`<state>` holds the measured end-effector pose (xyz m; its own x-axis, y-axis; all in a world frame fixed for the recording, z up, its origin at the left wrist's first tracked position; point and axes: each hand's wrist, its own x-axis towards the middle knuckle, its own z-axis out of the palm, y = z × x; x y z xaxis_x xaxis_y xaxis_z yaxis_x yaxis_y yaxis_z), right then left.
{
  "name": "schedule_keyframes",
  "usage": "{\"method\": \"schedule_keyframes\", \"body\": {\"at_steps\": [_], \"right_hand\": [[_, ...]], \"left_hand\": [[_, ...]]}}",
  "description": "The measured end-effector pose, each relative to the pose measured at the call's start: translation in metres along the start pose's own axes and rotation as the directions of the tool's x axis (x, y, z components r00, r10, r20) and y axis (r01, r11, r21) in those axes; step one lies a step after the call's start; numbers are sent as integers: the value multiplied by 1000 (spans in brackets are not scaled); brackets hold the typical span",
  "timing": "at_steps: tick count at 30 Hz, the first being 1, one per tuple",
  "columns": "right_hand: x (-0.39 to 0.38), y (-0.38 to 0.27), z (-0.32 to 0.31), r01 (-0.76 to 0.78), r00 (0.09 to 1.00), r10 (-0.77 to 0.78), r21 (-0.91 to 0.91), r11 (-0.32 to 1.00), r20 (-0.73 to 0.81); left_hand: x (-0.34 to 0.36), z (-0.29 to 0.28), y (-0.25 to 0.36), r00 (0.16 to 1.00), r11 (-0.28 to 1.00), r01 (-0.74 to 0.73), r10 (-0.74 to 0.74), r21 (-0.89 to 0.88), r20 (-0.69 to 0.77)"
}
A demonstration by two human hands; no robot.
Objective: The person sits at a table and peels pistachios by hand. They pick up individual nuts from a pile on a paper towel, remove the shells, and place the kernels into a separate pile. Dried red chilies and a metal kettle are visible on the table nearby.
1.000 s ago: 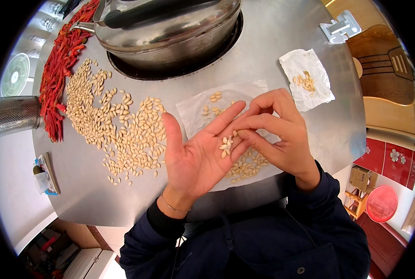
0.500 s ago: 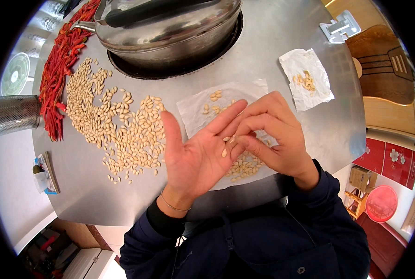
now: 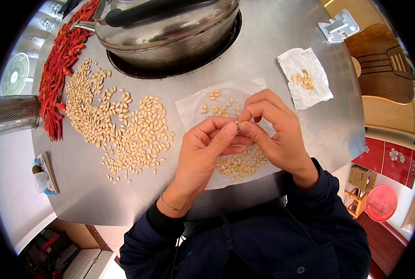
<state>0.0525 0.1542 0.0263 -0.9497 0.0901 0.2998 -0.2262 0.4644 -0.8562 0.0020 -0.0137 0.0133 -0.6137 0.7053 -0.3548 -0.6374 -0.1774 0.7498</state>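
Over the white sheet (image 3: 187,110), the left hand (image 3: 197,156) and right hand (image 3: 281,135) meet, each grip pinched together on one small pale seed (image 3: 237,122), mostly hidden between the fingertips! Down on that sheet, beneath the grip, lies a cluster of seeds (image 3: 241,164), with a broad spread of seeds (image 3: 142,130) to its left and crumpled paper (image 3: 321,90) to its right.

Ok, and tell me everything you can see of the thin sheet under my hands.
The sheet is thin, whitish, slightly see-through, perhaps paper. It lies roughly flat on the metal table, both far corners showing. Pale seeds rest on it: a few toward the far end, a larger pile nearer you. Your left hand and right hand, above it, hide its middle and much of its right side.
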Motion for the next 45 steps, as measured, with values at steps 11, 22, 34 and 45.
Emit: {"method": "schedule_keyframes", "body": {"at_steps": [11,22,34,45], "right_hand": [[-1,1,0,-101,994,94,151,983,50],[-4,4,3,-177,981,143,302,937,133],[-5,6,2,-339,940,267,648,682,211],[-5,4,4,-228,974,204,411,883,101]], "left_hand": [[1,0,-6,998,973,-17,31,-229,56],[3,-4,-13,993,964,-68,89,-258,73],[3,-4,-5,992,954,52,-15,-295,124],[2,-10,-9,994,958,73,-46,-279,101]]}}
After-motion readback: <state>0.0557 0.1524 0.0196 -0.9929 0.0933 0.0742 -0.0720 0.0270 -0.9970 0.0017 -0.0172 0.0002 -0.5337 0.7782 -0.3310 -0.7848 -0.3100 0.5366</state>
